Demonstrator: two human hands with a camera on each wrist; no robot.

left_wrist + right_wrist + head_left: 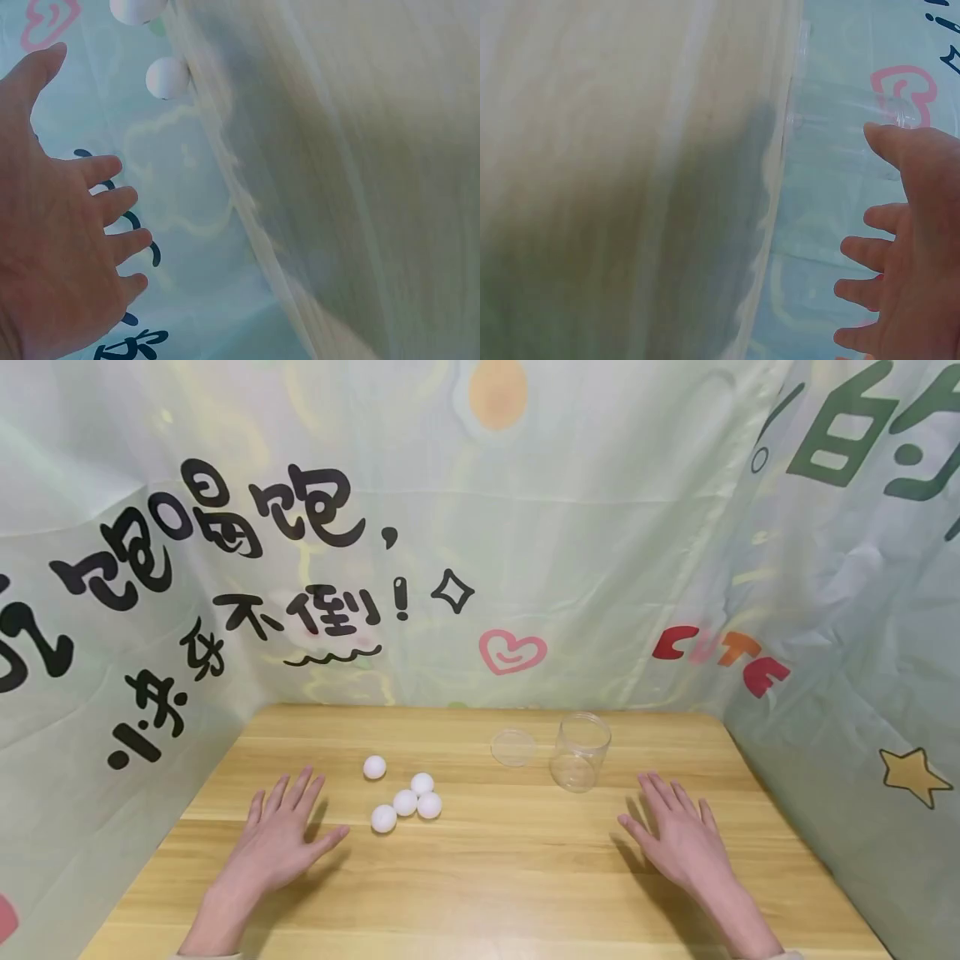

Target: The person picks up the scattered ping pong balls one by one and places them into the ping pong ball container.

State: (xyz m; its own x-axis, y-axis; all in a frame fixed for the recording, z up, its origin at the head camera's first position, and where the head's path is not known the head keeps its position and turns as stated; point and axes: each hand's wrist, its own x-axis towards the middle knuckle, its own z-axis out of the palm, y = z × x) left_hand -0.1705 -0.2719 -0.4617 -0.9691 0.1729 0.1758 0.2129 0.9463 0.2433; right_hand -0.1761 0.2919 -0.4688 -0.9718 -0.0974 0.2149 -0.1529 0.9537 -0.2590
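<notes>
My left hand (279, 843) hovers palm down over the left part of the table, fingers spread and holding nothing. Several white balls, like ping-pong balls (405, 802), lie just beyond its thumb; one ball (374, 767) sits apart, farther back. In the left wrist view two balls (167, 78) show past the thumb. On the right, my right hand (681, 839) is also spread and holds nothing, its shadow falling on the wood. A clear cylindrical jar (580, 753) stands upright and uncovered to the left of its fingertips. Beside the jar lies a round transparent lid (513, 748).
The wooden table (480, 877) ends at a fabric backdrop (600, 568) printed with writing, a heart and a star. This cloth hangs behind the table and along both its sides.
</notes>
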